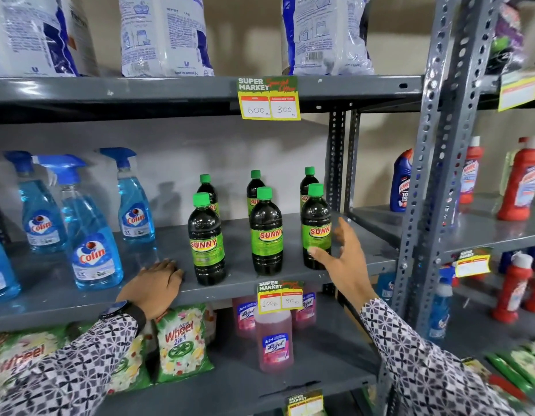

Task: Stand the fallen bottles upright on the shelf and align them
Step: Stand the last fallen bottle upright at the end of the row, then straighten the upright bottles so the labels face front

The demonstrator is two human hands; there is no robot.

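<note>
Green-capped bottle (pixel 316 229) brushed by open right hand (pixel 347 259) thumb.

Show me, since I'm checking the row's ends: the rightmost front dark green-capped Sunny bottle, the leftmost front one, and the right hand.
Rightmost front dark green-capped Sunny bottle (pixel 316 232): head view, label.
Leftmost front dark green-capped Sunny bottle (pixel 206 246): head view, label.
Right hand (pixel 345 259): head view, palm.

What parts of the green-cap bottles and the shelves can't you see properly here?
- Back Sunny bottles: head view, lower halves hidden by the front row.
- Right front Sunny bottle: the right hand covers its lower right side.
- Small print on the Sunny labels: too small to read.
- Detergent bags: tops cut off by the upper edge.
- Far-right red bottles: blurred.
</note>
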